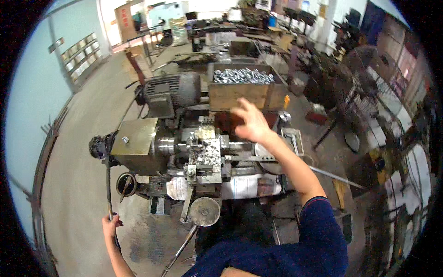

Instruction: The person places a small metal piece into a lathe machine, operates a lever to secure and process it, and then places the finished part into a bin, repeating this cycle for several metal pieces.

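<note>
My left hand (pixel 110 225) is closed round the lower end of a long dark rod (pixel 109 184), which runs up to the left end of a small lathe (pixel 134 141). My right hand (pixel 250 122) is raised over the right part of the machine, its fingers apart and slightly blurred, with nothing visible in them. Just beyond it stands a wooden box (pixel 237 95) filled with shiny small metal parts (pixel 243 76). Below and left of the right hand lies the tool slide (pixel 207 154), strewn with metal chips.
A grey electric motor (pixel 173 90) sits behind the lathe. A round metal disc (pixel 205 212) is close to my body. A dark pot (pixel 126 184) with a stick is at the near left. A large fan (pixel 362 78) stands at the right. A metal bar (pixel 339 177) sticks out rightward.
</note>
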